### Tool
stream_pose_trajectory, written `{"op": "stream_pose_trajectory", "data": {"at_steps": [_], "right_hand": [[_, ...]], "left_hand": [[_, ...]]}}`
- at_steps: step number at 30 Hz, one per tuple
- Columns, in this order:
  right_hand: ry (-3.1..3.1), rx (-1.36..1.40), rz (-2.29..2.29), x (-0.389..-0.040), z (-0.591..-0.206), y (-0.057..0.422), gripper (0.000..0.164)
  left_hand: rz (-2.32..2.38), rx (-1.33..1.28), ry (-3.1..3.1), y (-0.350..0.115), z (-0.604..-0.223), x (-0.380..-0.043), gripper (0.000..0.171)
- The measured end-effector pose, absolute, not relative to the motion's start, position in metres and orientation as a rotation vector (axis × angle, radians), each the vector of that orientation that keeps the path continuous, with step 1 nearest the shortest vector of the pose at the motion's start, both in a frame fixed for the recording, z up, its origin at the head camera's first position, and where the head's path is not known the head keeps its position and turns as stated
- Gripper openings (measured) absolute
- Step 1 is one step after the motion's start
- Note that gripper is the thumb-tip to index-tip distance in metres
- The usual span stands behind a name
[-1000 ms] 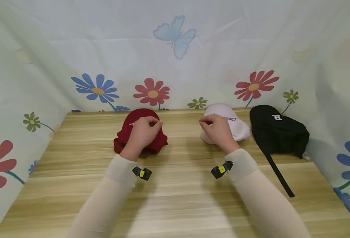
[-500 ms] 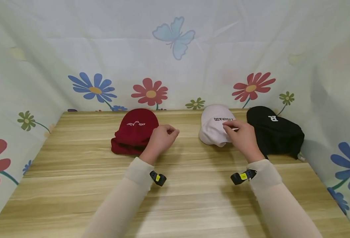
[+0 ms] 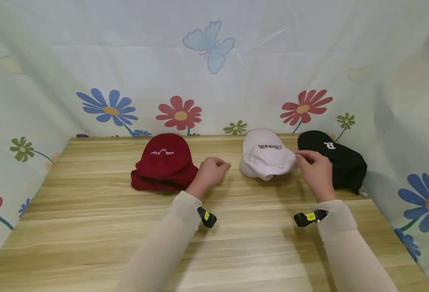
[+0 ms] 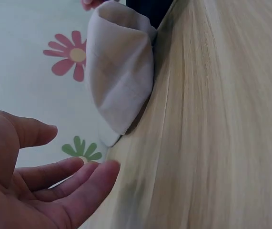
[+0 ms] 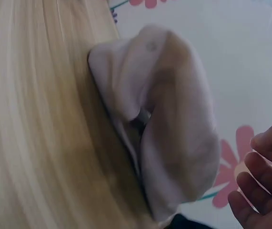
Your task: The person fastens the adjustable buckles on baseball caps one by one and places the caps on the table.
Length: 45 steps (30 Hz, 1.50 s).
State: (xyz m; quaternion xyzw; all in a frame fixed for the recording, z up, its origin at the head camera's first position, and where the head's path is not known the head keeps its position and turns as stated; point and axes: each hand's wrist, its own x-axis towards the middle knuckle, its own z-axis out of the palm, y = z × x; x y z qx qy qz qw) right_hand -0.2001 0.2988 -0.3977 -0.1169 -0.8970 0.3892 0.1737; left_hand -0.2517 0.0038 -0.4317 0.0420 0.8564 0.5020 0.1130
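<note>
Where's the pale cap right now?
In the head view, the pale cap lies on the table, right of centre, between the red cap and the black cap, with the right hand near its right edge.

On the table (image 3: 243, 253), a first cap (image 3: 164, 164) was noted left of the left hand (image 3: 211, 172); a middle cap (image 3: 265, 156), between both hands, beside the right hand (image 3: 317, 172); a third cap (image 3: 349, 166) was partly hidden behind the right hand.

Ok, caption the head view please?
Left hand between red cap and pale cap, right hand partly hiding black cap.
</note>
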Motion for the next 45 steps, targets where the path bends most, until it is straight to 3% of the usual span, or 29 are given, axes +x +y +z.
{"op": "stream_pose_trajectory", "data": {"at_steps": [10,17,29,37,45], "right_hand": [[-2.478,-0.564,1.519,-0.209,-0.417,0.314,0.046],[-2.365,-0.577,1.865,-0.219,-0.432,0.316,0.045],[-2.701,-0.454,1.564,-0.223,-0.445,0.321,0.047],[-2.682,-0.412,1.468,-0.222,-0.445,0.319,0.035],[-2.558,-0.375,1.625,-0.217,-0.426,0.309,0.038]], "left_hand": [[1.859,-0.091,1.961,0.026,-0.441,-0.261,0.044],[1.92,-0.135,1.764,0.039,-0.444,-0.263,0.05],[1.96,-0.185,1.625,0.052,-0.448,-0.264,0.041],[1.997,-0.226,1.555,0.053,-0.443,-0.265,0.039],[1.982,-0.174,1.565,0.052,-0.44,-0.267,0.053]]}}
